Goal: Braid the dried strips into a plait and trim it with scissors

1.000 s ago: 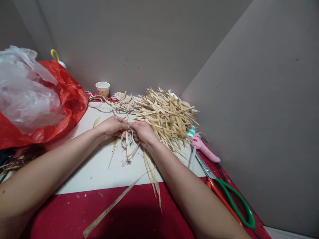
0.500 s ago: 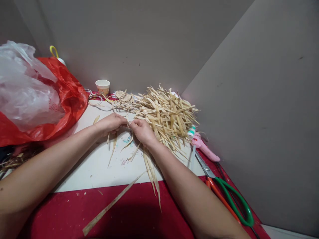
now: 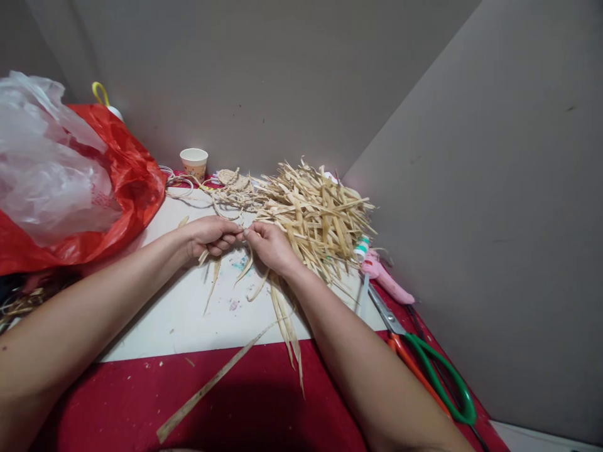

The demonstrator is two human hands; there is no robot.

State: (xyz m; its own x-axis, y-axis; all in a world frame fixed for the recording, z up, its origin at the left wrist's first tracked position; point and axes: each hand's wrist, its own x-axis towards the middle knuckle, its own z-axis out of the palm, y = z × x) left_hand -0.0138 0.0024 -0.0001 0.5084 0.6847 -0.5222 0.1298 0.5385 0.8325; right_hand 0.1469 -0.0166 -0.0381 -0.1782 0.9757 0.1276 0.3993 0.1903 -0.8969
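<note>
Over the white board [image 3: 188,320], my left hand [image 3: 214,235] and my right hand [image 3: 271,245] meet fingertip to fingertip. Both are closed in a pinch on thin dried straw strips [image 3: 245,267], whose tails hang below the fingers. Exactly how the strips cross between the fingertips is hidden. A short piece of straw pokes out under my left palm. Just beyond my right hand lies a big heap of dried straw strips [image 3: 315,213]. A thin twisted straw cord [image 3: 221,207] runs behind the hands.
Large scissors [image 3: 414,351] with green and orange handles lie at the right, near a pink glue gun [image 3: 389,282] and a small white-green bottle [image 3: 362,248]. A paper cup [image 3: 194,163] stands at the back. Red and clear plastic bags [image 3: 136,182] fill the left.
My left hand has rolled slightly, so its curled fingers show more. The straw tails under my right hand have shifted a little to the right.
</note>
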